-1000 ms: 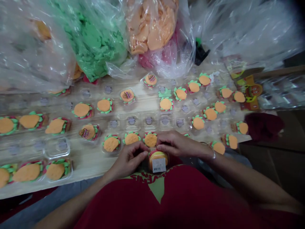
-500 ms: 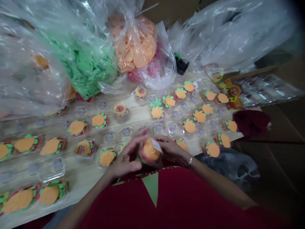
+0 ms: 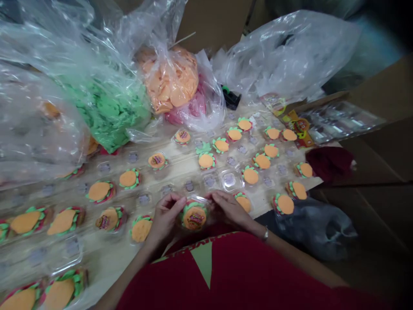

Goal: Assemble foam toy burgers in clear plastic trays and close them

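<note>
Close to my body, a clear plastic container with a toy burger [image 3: 194, 216] sits between my two hands. Its orange bun top carries a printed burger sticker, and green and red layers show at the edge. My left hand [image 3: 166, 215] pinches the container's left rim between thumb and fingers. On the opposite side, the fingers of my right hand [image 3: 230, 211] are bent against the right rim; their undersides are hidden. Just right of that hand sits another burger [image 3: 242, 202], and one more burger [image 3: 141, 228] stands left of my left hand.
Rows of clear containers, several with burgers, cover the wooden table [image 3: 109, 254]. Bags of green pieces [image 3: 106, 107] and orange discs [image 3: 171, 82] stand behind. A black tape dispenser [image 3: 231, 99], a cardboard box of plastic packs [image 3: 345, 120] and a dark red cloth [image 3: 331, 165] lie right.
The white paper-like piece on the burger top is gone from sight, and the printed sticker now shows there. Both hands have shifted to the container's sides. The camera view has tilted slightly upward.
</note>
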A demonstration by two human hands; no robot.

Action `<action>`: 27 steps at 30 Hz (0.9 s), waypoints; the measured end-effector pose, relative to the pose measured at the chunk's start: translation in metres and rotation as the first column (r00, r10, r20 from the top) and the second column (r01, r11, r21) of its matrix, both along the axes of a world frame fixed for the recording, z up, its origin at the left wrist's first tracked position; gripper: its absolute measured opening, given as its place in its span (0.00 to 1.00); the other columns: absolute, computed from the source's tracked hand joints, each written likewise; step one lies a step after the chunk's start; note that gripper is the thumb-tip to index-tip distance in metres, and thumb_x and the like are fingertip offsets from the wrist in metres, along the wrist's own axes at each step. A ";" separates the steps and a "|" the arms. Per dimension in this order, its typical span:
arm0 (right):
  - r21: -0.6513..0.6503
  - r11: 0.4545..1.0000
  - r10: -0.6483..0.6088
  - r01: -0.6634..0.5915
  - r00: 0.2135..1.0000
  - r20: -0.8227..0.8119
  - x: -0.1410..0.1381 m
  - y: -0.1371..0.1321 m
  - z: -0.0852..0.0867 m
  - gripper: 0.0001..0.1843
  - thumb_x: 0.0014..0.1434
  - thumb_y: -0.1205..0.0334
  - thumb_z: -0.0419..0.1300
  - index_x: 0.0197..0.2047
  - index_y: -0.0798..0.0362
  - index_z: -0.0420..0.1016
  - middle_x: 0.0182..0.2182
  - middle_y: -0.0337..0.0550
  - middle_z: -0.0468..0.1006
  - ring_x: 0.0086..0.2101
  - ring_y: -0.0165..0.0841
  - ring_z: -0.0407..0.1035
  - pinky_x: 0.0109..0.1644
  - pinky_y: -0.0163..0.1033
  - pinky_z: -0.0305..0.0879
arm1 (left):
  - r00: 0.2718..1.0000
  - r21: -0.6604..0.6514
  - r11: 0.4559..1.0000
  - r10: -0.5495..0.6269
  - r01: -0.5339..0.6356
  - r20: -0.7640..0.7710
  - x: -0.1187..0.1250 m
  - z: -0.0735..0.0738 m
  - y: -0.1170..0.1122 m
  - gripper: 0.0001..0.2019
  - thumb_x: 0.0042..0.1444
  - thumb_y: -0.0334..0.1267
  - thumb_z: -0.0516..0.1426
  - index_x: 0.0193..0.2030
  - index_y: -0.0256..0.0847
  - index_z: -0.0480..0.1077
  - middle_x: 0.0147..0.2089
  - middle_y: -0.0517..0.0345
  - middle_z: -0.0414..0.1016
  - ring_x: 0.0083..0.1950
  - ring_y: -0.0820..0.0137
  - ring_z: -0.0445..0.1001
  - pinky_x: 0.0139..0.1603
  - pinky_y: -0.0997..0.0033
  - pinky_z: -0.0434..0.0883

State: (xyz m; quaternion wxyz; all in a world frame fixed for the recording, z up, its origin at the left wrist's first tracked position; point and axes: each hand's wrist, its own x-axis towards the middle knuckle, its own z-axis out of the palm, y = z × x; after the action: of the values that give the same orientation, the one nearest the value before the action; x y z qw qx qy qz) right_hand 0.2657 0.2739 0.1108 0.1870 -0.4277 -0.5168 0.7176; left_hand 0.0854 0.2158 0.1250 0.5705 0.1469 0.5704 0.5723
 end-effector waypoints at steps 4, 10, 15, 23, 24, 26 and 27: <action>-0.070 0.995 0.061 -0.070 0.991 -0.117 0.007 0.001 0.014 0.17 0.54 0.48 0.64 0.38 0.54 0.73 0.31 0.38 0.73 0.30 0.27 0.65 0.34 0.33 0.62 | 0.995 -0.122 0.992 0.000 0.011 0.098 0.004 0.003 -0.015 0.16 0.42 0.44 0.67 0.25 0.38 0.66 0.22 0.65 0.68 0.22 0.77 0.65 0.26 0.77 0.64; -0.177 0.976 0.100 -0.129 0.982 -0.162 0.010 -0.007 0.014 0.20 0.51 0.51 0.67 0.43 0.53 0.73 0.32 0.37 0.72 0.31 0.26 0.65 0.37 0.34 0.62 | 0.991 -0.178 0.984 0.034 -0.011 0.126 0.013 0.007 -0.015 0.17 0.41 0.44 0.68 0.27 0.37 0.66 0.22 0.63 0.71 0.21 0.75 0.67 0.24 0.76 0.66; -0.181 0.981 0.046 -0.070 0.990 -0.134 0.010 -0.002 0.013 0.17 0.50 0.52 0.68 0.38 0.55 0.75 0.32 0.38 0.74 0.31 0.27 0.66 0.38 0.35 0.62 | 0.994 -0.161 0.986 0.057 -0.041 0.090 0.017 0.010 -0.009 0.18 0.41 0.45 0.68 0.27 0.38 0.65 0.22 0.64 0.70 0.22 0.76 0.67 0.25 0.77 0.66; -0.157 0.987 0.000 -0.029 0.983 -0.184 -0.001 0.015 0.011 0.18 0.48 0.51 0.69 0.36 0.55 0.77 0.28 0.36 0.74 0.28 0.25 0.65 0.36 0.33 0.61 | 0.992 -0.092 0.988 -0.124 0.121 -0.024 0.006 0.026 0.021 0.15 0.43 0.48 0.65 0.28 0.38 0.70 0.29 0.59 0.76 0.30 0.70 0.73 0.31 0.76 0.70; -0.145 0.987 0.044 -0.073 0.979 -0.198 -0.002 0.025 0.010 0.18 0.48 0.51 0.69 0.37 0.55 0.77 0.28 0.37 0.74 0.28 0.25 0.66 0.35 0.33 0.62 | 0.989 -0.074 0.988 -0.137 0.133 -0.055 0.004 0.027 0.027 0.15 0.43 0.48 0.66 0.28 0.38 0.71 0.29 0.58 0.76 0.31 0.70 0.73 0.32 0.76 0.71; -0.049 0.981 0.174 -0.187 0.965 -0.196 -0.003 0.062 0.007 0.19 0.51 0.49 0.66 0.38 0.55 0.76 0.28 0.38 0.74 0.27 0.26 0.66 0.35 0.34 0.63 | 0.984 -0.065 0.987 -0.152 0.146 -0.089 0.001 0.027 0.040 0.16 0.42 0.49 0.66 0.29 0.38 0.72 0.30 0.59 0.77 0.31 0.70 0.73 0.33 0.76 0.71; 0.047 0.973 0.231 -0.226 0.962 -0.146 -0.002 0.090 0.007 0.18 0.53 0.49 0.64 0.39 0.56 0.76 0.29 0.39 0.75 0.28 0.27 0.67 0.35 0.34 0.64 | 0.984 -0.071 0.986 -0.159 0.153 -0.084 0.001 0.026 0.045 0.17 0.42 0.50 0.66 0.30 0.39 0.72 0.30 0.58 0.77 0.31 0.69 0.74 0.33 0.76 0.72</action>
State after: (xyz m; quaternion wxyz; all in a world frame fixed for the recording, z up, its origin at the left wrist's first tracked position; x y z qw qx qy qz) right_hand 0.2638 0.3643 0.1173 0.1479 -0.3071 -0.5579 0.7567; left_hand 0.0861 0.2612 0.1511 0.5919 0.1984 0.6002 0.5001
